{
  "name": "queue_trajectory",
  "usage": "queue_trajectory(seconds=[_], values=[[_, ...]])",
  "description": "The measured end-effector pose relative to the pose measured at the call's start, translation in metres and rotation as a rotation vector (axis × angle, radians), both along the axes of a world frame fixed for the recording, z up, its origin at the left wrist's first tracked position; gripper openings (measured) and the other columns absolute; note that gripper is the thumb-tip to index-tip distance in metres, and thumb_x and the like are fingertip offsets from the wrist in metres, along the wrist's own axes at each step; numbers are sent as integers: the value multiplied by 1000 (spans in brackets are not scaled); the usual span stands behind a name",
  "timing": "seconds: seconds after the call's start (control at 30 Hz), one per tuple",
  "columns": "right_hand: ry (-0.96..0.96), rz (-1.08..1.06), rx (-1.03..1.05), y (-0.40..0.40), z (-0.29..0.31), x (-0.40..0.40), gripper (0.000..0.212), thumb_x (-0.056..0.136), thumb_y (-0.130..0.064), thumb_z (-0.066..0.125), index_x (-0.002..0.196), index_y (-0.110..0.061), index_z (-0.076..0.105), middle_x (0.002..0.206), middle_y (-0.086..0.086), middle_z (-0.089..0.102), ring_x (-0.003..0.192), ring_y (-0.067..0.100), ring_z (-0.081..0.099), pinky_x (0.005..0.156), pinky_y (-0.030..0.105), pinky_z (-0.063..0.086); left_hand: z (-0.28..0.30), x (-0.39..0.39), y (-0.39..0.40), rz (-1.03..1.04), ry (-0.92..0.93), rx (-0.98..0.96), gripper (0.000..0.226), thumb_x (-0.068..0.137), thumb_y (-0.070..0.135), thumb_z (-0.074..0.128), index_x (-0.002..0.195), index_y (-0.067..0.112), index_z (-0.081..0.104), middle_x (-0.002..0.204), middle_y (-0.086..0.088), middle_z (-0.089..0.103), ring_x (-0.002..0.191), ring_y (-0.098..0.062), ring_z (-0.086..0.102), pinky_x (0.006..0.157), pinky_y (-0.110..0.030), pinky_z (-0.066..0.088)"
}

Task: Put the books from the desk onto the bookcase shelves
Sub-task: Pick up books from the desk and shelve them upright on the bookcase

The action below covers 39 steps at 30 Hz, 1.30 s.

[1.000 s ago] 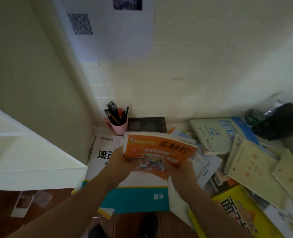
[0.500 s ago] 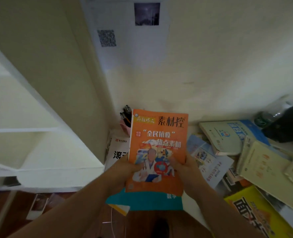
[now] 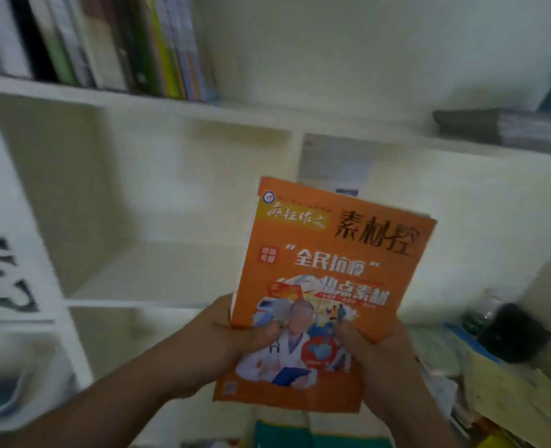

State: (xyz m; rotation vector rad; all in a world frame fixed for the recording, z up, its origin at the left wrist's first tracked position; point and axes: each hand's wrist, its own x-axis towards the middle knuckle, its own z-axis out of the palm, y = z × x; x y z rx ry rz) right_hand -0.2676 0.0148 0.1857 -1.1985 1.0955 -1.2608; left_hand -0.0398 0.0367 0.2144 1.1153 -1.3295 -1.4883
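Observation:
An orange book with Chinese lettering stands upright in front of me, cover facing me. My left hand grips its lower left edge, thumb on the cover. My right hand grips its lower right edge, thumb on the cover too. Behind the book is a white bookcase with an empty compartment at centre left. Several upright books fill the left of the shelf above. More books lie piled on the desk at lower right.
A dark flat stack lies on the upper shelf at right. A black object and a bottle sit at the desk's far right. A teal book lies below the orange one. A white panel with black marks stands at left.
The view has swung from the desk and wall up to the bookcase. Both hands have carried the orange book up and to the left, toward the shelves, still upright.

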Motion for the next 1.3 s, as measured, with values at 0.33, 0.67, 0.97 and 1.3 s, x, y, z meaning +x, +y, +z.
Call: queue_trajectory(seconds=[0.33, 0.67, 0.97, 1.3], values=[[40, 280, -533, 26, 214, 222, 43, 67, -47, 82, 108, -38, 73, 102, -8, 81, 90, 22, 80, 78, 51, 64, 196, 201, 108, 368, -87, -549, 39, 95, 7, 70, 130, 23, 66, 118, -5, 78, 107, -29, 77, 89, -48, 63], [860, -277, -1111, -70, 321, 332, 82, 83, -74, 67, 152, -40, 37, 163, 4, 22, 150, 38, 23, 123, 58, 29, 255, 285, 160, 1041, -263, -795, 44, 67, 54, 72, 109, 44, 66, 90, 26, 77, 78, -4, 77, 65, -36, 60], [1024, -305, -909, -104, 325, 408, 139, 58, -105, 54, 159, -47, -23, 165, 4, -40, 153, 55, -22, 114, 84, 8, 260, 307, 134, 1223, -359, -769, 43, 76, 66, 74, 113, 48, 65, 97, 19, 78, 91, -15, 75, 77, -52, 63], [988, -375, -930, -111, 324, 416, 141, 57, -100, 62, 159, -48, -21, 168, 6, -36, 153, 55, -20, 114, 85, 8, 262, 307, 86, 1220, -348, -848, 26, 83, 60, 73, 105, 52, 62, 95, 24, 74, 88, -7, 73, 68, -37, 61]])
